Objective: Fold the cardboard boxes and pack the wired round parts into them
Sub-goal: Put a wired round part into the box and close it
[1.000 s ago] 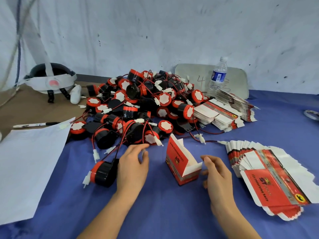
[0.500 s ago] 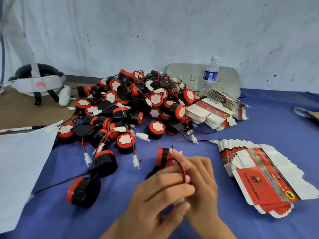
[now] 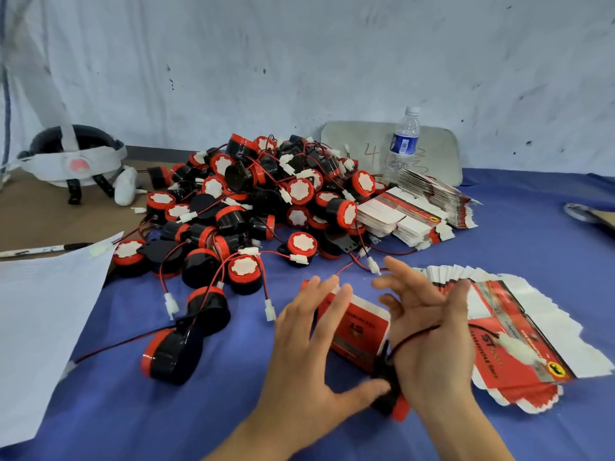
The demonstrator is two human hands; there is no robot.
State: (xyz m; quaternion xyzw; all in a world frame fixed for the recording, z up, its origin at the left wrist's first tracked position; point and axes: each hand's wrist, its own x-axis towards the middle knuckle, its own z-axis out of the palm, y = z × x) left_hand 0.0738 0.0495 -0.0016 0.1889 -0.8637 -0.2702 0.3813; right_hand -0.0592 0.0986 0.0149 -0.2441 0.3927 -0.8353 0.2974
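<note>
Blue cloth [image 3: 499,234] covers the table, which runs back to a scuffed white wall. Spread, straight fingers [image 3: 339,304] of the left hand [image 3: 309,357] lie over the top of a folded red and white cardboard box [image 3: 361,327], pinching nothing, while its thumb reaches out to 3 o'clock and touches a black round part with a red rim [image 3: 386,384]. That part sits low between both wrists, at the box's near end; whether it is partly inside cannot be told. The right hand [image 3: 432,344] stands on edge just right of the box, its fingers [image 3: 402,274] splayed wide and blurred, gripping nothing. The part's thin red and black wire [image 3: 416,336] drapes across this hand, and its white plug [image 3: 514,349] lies at 3 o'clock on a fan of flat red and white box blanks [image 3: 532,314], which crowds the right hand's outer side. At 12 o'clock is the heap of black and red round parts [image 3: 266,201], with loose wires reaching close to the fingertips. At 9 o'clock two loose parts [image 3: 173,357] lie on the cloth, and beyond them a white paper sheet [image 3: 43,311]. Bare cloth lies open at 6 o'clock around both forearms.
</note>
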